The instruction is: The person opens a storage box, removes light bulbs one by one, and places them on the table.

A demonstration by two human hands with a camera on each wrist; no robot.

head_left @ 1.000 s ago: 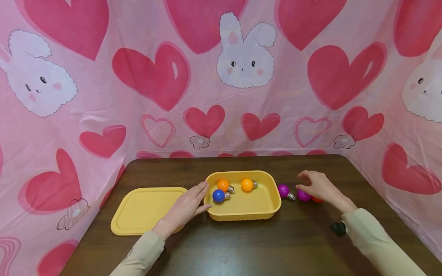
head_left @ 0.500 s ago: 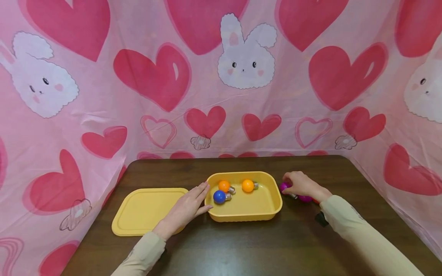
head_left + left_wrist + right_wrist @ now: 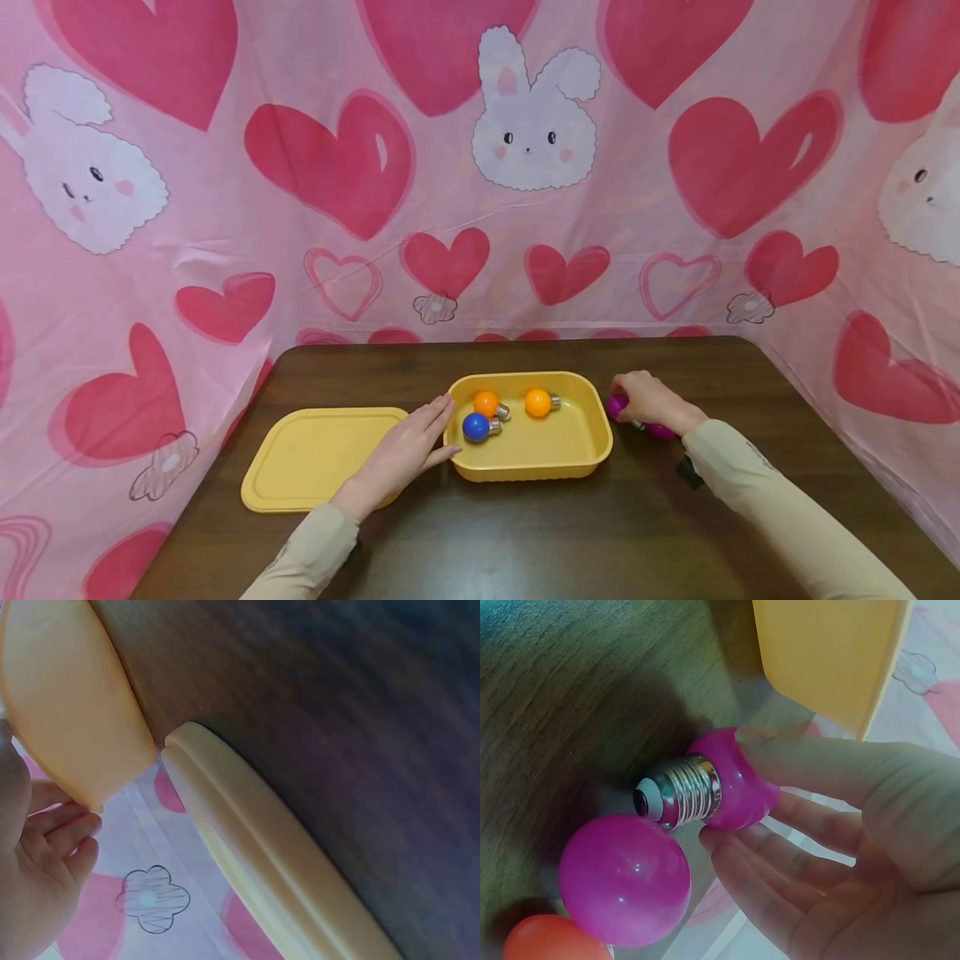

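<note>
At the right end of the yellow box (image 3: 525, 472), my right hand (image 3: 654, 400) pinches a purple light bulb (image 3: 739, 787) between thumb and fingers, its metal screw base pointing away from the palm. The bulb is low, by the tabletop. Straight fingers of my left hand (image 3: 401, 454) rest against the box's left rim. Inside the box lie a blue bulb (image 3: 476, 427) and two orange bulbs, one at left (image 3: 485, 404) and one near the middle (image 3: 537, 402). A second purple bulb (image 3: 626, 881) lies close beside the held one, with a red-orange bulb (image 3: 555, 941) beyond it.
A yellow lid (image 3: 315, 458) lies flat on the dark wooden table (image 3: 510, 542) left of the box, partly under my left forearm. Pink cloth (image 3: 465, 200) with hearts and rabbits hangs behind the table and along both sides.
My right hand has moved left from above the farther purple bulb to the one beside the box and grips it. The left hand and the box have stayed in place.
</note>
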